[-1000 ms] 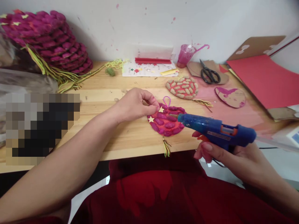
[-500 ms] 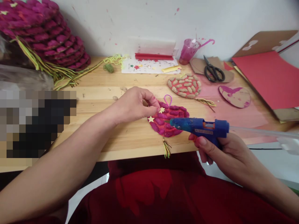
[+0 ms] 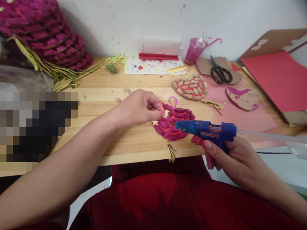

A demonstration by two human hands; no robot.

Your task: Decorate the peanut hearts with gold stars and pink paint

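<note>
Changes: left hand point(image 3: 144, 107), held in place at the ornament's upper left; glue gun point(image 3: 203, 130), swung nearly level since a second ago, its nozzle point(image 3: 172, 124) a little further left. Meaning, as judged: the gun is now closer to the spot the left hand attends to.

Left hand: thumb and fingertips drawn together, pinching, it seems, the edge of a yellow star point(image 3: 166, 113). Second star point(image 3: 155, 122): below it, at the ornament's left edge.

Pink ornament point(image 3: 177, 117): lying on the table point(image 3: 134, 140) near the front edge, between the hands; tassel point(image 3: 171, 156) toward the wearer. Nozzle over it; contact cannot be told.

Right hand point(image 3: 223, 156): fingers wrapped around the gun's handle; whether the trigger is pressed, cannot tell.
</note>
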